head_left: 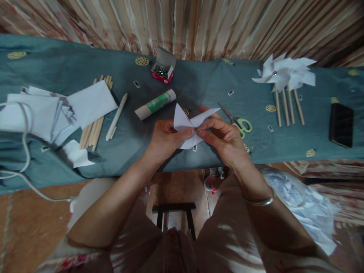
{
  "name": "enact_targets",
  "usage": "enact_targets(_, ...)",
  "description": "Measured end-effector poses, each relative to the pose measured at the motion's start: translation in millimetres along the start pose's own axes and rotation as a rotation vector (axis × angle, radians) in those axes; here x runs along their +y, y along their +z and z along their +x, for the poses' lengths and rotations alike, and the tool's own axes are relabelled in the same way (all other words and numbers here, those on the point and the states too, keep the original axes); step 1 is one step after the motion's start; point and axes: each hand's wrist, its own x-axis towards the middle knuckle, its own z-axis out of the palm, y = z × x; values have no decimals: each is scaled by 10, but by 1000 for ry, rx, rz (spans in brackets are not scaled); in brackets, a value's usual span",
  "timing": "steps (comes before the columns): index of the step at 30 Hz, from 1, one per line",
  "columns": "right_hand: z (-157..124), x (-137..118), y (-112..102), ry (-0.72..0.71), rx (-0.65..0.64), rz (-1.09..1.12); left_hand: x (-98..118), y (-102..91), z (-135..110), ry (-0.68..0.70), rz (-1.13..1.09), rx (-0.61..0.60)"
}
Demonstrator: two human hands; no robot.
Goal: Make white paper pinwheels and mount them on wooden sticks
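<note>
While both forearms reach in over the near edge of the table, the left hand and the right hand meet close to that edge, wrists bent inward. Between them, just above the cloth, is a folded paper. The left thumb presses on its middle with the fingers curled behind; the right thumb and forefinger pinch at the same spot. One sharp corner points to the far edge, another towards the far right; its long axis I cannot tell, as the fingers cover much of it. The scissors lie just beyond the right hand, which partly hides their handles. A glue stick lies near, on the far-left side; a red box stands open by the far edge.
</note>
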Motion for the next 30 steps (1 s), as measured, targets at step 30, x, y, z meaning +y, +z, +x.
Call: enact_targets(30,-16,37,150,170,68,210,-44,-11,-24,-33,-1,18)
